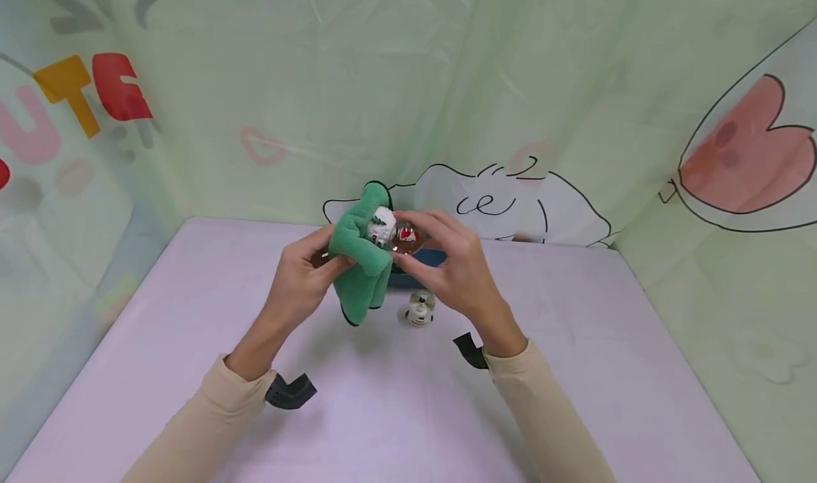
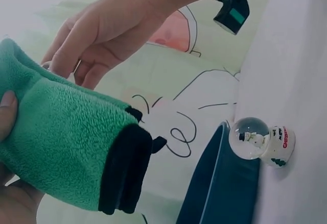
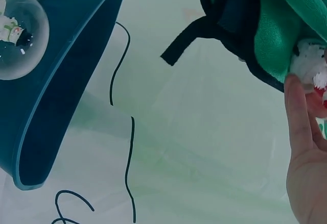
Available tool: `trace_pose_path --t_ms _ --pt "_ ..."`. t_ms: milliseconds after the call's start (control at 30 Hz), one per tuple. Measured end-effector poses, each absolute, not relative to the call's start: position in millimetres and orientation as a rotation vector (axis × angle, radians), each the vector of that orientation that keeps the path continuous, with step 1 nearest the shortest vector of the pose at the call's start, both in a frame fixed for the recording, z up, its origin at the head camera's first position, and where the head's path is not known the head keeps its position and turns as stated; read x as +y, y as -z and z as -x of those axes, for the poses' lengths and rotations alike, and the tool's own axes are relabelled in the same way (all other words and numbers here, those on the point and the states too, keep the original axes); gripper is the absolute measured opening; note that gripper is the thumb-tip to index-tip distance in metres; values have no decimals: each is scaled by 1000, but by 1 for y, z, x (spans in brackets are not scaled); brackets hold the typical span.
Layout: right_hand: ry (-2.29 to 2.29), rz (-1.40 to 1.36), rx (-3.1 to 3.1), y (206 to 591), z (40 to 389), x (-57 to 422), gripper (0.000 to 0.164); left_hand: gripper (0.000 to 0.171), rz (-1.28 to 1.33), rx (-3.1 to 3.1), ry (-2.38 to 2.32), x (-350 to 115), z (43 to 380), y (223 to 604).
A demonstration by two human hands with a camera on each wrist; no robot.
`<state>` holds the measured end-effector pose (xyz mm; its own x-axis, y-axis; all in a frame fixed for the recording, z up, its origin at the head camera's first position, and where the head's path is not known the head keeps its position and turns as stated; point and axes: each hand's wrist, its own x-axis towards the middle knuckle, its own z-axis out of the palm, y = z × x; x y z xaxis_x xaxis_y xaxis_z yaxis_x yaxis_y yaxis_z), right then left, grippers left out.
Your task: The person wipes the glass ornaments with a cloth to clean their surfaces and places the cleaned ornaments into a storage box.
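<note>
My left hand (image 1: 296, 279) grips a folded green cloth (image 1: 359, 249) with black trim, raised above the table. Against the cloth lies a snow globe, tilted sideways, its white base (image 1: 381, 226) toward the left and its clear ball with a red figure toward the right. With thumb and fingers, my right hand (image 1: 458, 264) holds this globe by the ball. In the left wrist view the cloth (image 2: 66, 137) hides the held globe. A second snow globe (image 2: 278, 145), with a snowman inside and a white base, stands on the table below the hands.
Behind the second globe sits a dark blue container (image 1: 402, 281), its rim (image 3: 71, 55) plain in the right wrist view. The pale table (image 1: 396, 426) meets a printed curtain (image 1: 383, 79) at the back and sides. A black device (image 1: 290, 392) sits at the left wrist.
</note>
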<state>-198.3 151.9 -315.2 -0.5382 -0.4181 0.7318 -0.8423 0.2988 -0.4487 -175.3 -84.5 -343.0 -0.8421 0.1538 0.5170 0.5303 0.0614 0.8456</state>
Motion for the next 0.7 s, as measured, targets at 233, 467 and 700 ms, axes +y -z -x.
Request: trace_pose_path --t_ms 233,467,700 --pt "-1310 -1222 -2144 314 200 155 49 46 717 -2062 1826 -83 176 345" --pt "-1396 -1304 -2185 312 201 161 49 44 753 -2067 1786 -84 177 344" --pt "-1437 -1378 -2210 313 203 164 46 32 776 -2016 1803 -83 178 345"
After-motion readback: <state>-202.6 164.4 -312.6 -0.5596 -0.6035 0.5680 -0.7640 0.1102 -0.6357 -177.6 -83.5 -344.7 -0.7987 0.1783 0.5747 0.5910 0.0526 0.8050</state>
